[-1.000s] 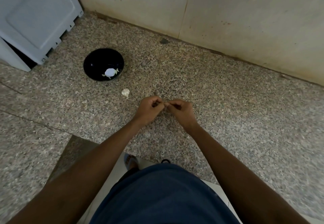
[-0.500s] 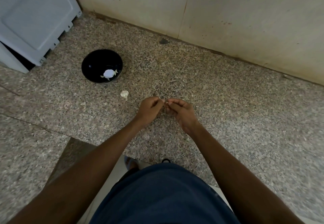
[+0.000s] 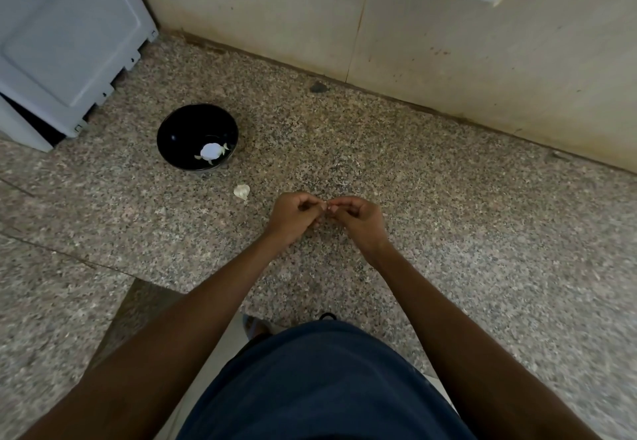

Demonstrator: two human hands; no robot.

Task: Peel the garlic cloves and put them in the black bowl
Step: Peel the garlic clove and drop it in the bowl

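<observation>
**Peeling under way over the granite counter**

Speckled granite counter [image 3: 431,198] runs up to a cream wall, and the work happens in mid-air above it. Both hands meet fingertip to fingertip: the left hand [image 3: 293,215] and the right hand [image 3: 362,220] each have their fingers curled in, pinching one small garlic clove [image 3: 327,206] between them, of which only a pale sliver shows. This looks like the peeling step, skin being picked off; how much skin remains is too small to tell.

Once bare, the clove needs carrying up and to the left to the black bowl [image 3: 179,129], which sits well apart from the hands and holds a white garlic piece [image 3: 210,151] with a few thin scraps around it. A loose garlic piece [image 3: 242,192], clove or husk I cannot tell, lies on the counter between the bowl and the left hand, near the likely path but easy to pass over. A grey-white appliance [image 3: 62,43] stands beyond the bowl, leaving the way open.
</observation>
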